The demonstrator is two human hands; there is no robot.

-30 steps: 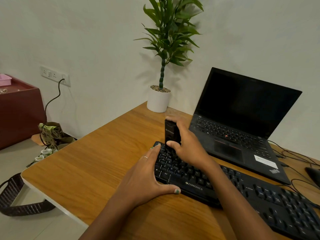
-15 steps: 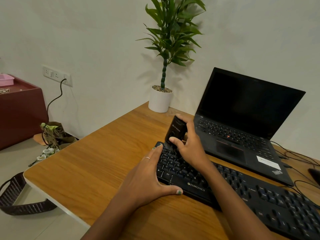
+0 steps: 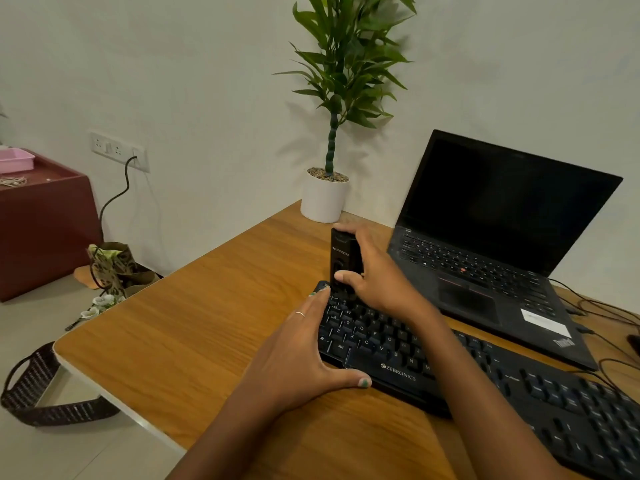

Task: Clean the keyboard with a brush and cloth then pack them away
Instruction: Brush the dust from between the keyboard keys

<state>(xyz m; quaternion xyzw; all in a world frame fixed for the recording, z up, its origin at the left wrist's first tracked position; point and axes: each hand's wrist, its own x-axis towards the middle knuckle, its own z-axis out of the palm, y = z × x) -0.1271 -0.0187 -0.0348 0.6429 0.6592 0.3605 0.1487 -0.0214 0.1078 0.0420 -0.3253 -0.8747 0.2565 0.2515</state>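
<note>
A black Zebronics keyboard (image 3: pixel 519 393) lies slantwise on the wooden desk (image 3: pixel 207 327). My right hand (image 3: pixel 377 275) grips a black brush tool (image 3: pixel 341 261) and holds it upright with its lower end on the keys at the keyboard's far left corner. My left hand (image 3: pixel 304 351) rests flat against the keyboard's left end, fingers straight along the side and thumb along the front edge. No cloth is in view.
An open black laptop (image 3: pixel 485 258) stands behind the keyboard, with cables (image 3: pixel 602 313) trailing off to its right. A potted plant (image 3: pixel 325 199) sits at the desk's far corner. On the floor at left are a maroon cabinet (image 3: pixel 41 223), a bag (image 3: pixel 110 265) and a strap (image 3: pixel 41 407).
The brush tool tilted to the right half a second ago and now stands upright again at the keyboard's far left corner. My left hand has stayed at the keyboard's end.
</note>
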